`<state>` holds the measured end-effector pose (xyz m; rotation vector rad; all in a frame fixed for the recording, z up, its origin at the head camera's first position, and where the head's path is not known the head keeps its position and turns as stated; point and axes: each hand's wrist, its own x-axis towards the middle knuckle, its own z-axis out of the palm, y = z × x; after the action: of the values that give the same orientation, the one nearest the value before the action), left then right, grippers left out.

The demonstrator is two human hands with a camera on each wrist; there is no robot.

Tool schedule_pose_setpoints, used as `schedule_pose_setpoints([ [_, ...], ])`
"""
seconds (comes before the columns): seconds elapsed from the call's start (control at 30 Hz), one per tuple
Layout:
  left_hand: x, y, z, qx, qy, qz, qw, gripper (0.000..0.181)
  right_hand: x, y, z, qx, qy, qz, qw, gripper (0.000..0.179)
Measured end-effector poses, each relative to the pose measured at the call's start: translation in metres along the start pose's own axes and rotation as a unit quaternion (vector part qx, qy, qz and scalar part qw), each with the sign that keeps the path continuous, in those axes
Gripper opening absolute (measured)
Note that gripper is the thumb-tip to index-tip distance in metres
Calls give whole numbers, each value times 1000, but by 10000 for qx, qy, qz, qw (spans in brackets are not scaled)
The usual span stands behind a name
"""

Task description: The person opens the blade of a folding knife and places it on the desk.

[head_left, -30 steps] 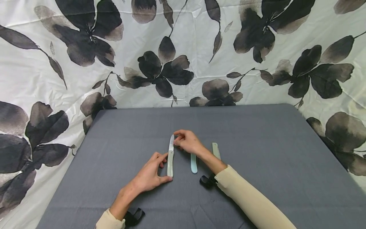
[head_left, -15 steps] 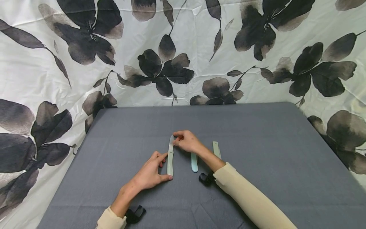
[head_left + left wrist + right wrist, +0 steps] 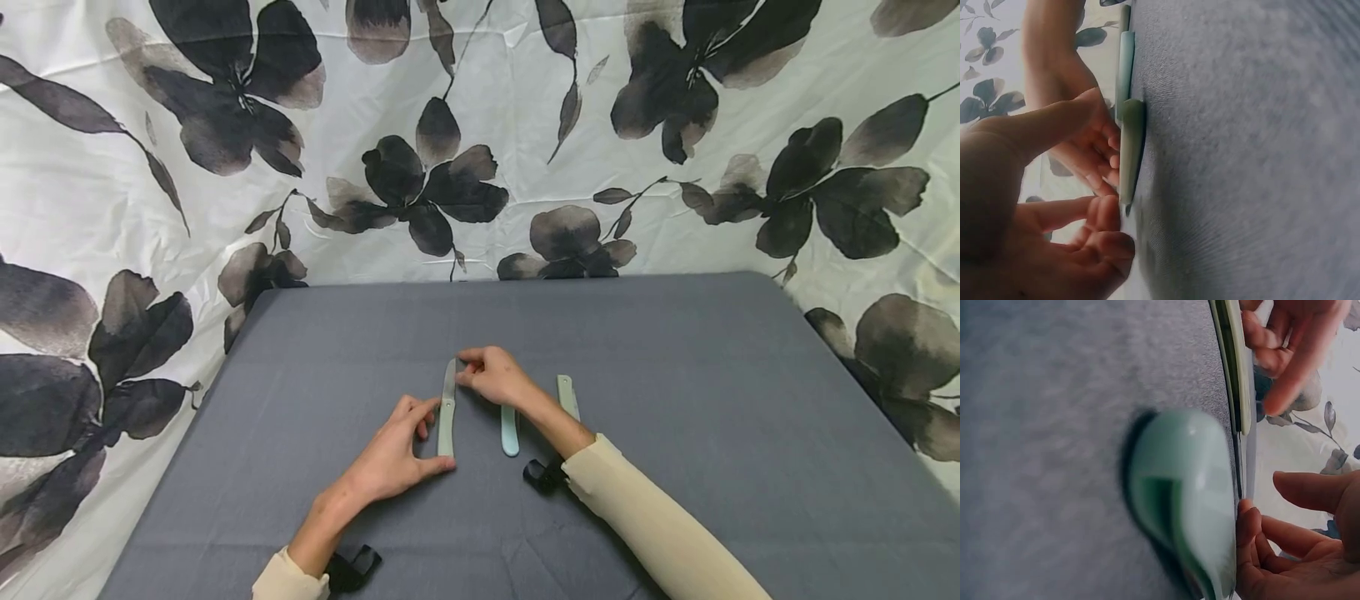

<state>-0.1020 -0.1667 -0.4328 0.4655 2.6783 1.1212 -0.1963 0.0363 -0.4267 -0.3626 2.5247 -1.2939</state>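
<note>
A knife with a pale green handle (image 3: 446,433) lies on the grey cloth, its metal blade (image 3: 449,379) pointing away from me. My left hand (image 3: 393,454) spans the handle from the left, thumb at the butt end and index finger near the blade joint. On the right side of the blade, my right hand (image 3: 493,377) has its fingertips right at the edge and tip. Under the right wrist lies a light blue handle (image 3: 509,433), its far part hidden by the hand. In the right wrist view that blue handle (image 3: 1194,469) looms large and blurred.
Another pale green handle (image 3: 567,396) lies to the right, partly covered by the right forearm. The grey cloth-covered table (image 3: 675,367) reaches back to a white floral curtain (image 3: 525,167). Black straps (image 3: 542,477) sit at both wrists.
Both hands stay at the knife with hardly any movement. The blade looks turned less bright, and the view shifts slightly.
</note>
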Motion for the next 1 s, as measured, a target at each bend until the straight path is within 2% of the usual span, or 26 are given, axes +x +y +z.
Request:
schedule_pose_setpoints([
  [0.2, 1, 5, 7, -148, 444, 234, 9986, 69, -14, 5, -10, 91, 224, -53, 9997, 31],
  [0.33, 3, 9, 12, -242, 597, 397, 9971, 60, -22, 9, -19, -32, 437, -82, 9990, 27],
  [0.53, 9, 12, 18, -316, 581, 541, 9963, 54, -31, 19, -28, -115, 560, -43, 9984, 25],
  [0.73, 15, 17, 26, -257, 526, 956, 9937, 51, -37, 29, -35, -295, 783, 61, 9965, 22],
  [0.9, 20, 22, 33, -239, 563, 1179, 9911, 50, -38, 32, -39, -557, 625, 198, 9963, 19],
  [1.0, 23, 25, 37, -115, 473, 1239, 9911, 49, -39, 32, -40, -698, 482, 291, 9960, 19],
])
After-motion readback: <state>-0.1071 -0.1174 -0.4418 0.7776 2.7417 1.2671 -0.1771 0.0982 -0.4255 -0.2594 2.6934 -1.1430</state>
